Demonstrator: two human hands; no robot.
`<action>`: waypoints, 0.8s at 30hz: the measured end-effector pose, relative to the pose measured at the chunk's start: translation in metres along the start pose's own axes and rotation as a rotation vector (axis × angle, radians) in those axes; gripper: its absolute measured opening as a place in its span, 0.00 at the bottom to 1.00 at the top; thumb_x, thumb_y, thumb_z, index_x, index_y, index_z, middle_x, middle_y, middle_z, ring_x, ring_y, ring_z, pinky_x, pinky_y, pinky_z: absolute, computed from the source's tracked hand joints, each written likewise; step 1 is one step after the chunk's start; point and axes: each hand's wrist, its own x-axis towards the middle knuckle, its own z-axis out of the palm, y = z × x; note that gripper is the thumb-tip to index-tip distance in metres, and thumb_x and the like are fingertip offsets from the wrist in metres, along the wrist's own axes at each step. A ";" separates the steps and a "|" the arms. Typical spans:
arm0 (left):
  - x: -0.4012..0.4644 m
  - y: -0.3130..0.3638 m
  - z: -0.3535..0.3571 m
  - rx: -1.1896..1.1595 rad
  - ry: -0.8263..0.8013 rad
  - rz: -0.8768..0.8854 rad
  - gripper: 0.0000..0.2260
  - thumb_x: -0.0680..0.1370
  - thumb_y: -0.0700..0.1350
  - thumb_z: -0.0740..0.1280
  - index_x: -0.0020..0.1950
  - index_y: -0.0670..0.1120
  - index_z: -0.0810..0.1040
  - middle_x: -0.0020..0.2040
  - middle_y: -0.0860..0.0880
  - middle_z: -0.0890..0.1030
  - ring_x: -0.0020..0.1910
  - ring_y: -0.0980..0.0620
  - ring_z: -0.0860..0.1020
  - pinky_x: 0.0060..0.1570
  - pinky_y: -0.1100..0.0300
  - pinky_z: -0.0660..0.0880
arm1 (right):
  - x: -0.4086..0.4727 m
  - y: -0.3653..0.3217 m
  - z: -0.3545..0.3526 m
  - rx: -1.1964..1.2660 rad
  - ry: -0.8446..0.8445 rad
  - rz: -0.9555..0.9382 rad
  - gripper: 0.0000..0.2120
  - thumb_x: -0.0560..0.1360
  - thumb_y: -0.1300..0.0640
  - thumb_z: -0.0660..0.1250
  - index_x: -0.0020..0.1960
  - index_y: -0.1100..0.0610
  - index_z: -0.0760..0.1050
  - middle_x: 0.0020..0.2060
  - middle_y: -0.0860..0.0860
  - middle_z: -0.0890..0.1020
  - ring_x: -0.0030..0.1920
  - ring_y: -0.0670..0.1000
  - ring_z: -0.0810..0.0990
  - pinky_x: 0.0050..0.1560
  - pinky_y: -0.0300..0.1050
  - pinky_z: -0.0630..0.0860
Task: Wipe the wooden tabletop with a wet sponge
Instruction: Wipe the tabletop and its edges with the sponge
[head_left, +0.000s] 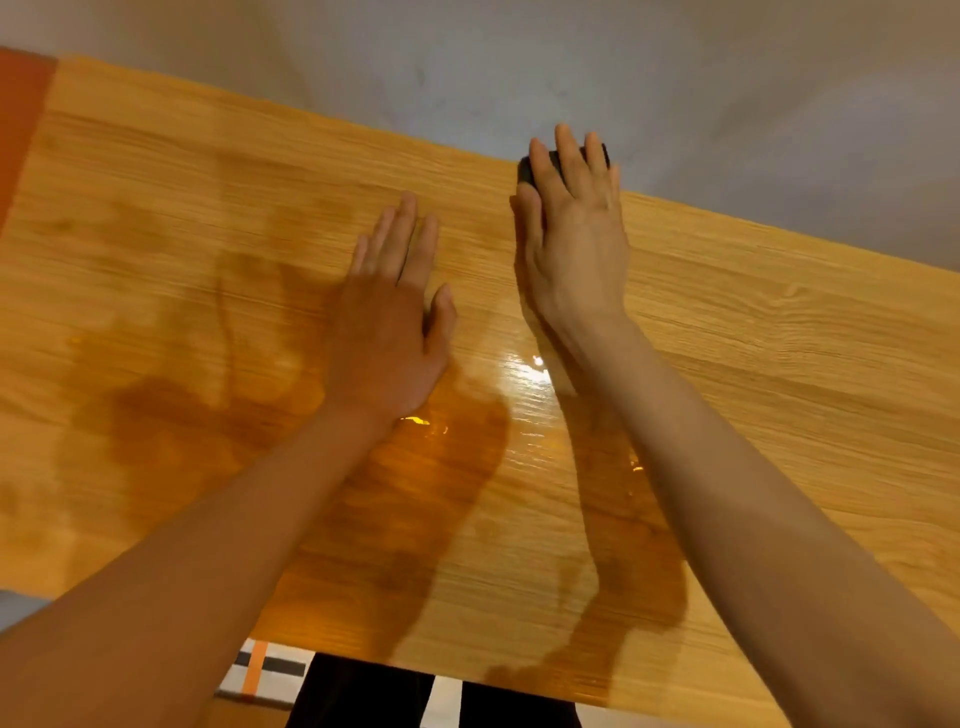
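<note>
The wooden tabletop (779, 332) fills most of the view, with a glossy wet patch in its middle. My right hand (574, 234) presses flat on a dark sponge (527, 169) at the table's far edge; only the sponge's left end and a corner past my fingers show. My left hand (389, 322) lies palm down on the wood just left of it, fingers apart and holding nothing. Both forearms reach in from the bottom.
A grey wall (675, 78) stands right behind the table's far edge. An orange-red surface (21, 114) borders the table at the far left. Below the near edge are dark trousers (363, 696) and a striped floor mat (265, 670).
</note>
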 end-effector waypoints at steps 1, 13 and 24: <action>0.000 0.001 0.001 0.002 0.001 0.001 0.26 0.85 0.49 0.53 0.82 0.43 0.56 0.83 0.43 0.53 0.82 0.45 0.51 0.80 0.53 0.44 | 0.001 -0.002 0.002 -0.001 0.014 -0.009 0.21 0.84 0.51 0.49 0.76 0.54 0.60 0.77 0.51 0.58 0.78 0.55 0.50 0.78 0.50 0.46; -0.001 0.003 0.003 -0.029 0.069 0.056 0.24 0.85 0.46 0.53 0.80 0.39 0.60 0.82 0.39 0.56 0.82 0.42 0.54 0.81 0.48 0.49 | -0.045 -0.027 0.010 -0.047 0.006 0.005 0.20 0.84 0.51 0.50 0.75 0.53 0.63 0.77 0.52 0.60 0.78 0.55 0.52 0.77 0.48 0.45; -0.002 0.003 0.007 -0.012 0.121 0.089 0.23 0.85 0.43 0.54 0.79 0.36 0.62 0.80 0.36 0.58 0.81 0.38 0.56 0.80 0.46 0.52 | -0.101 0.064 -0.033 -0.015 0.160 0.486 0.21 0.84 0.55 0.50 0.75 0.58 0.60 0.77 0.52 0.58 0.78 0.56 0.48 0.77 0.55 0.46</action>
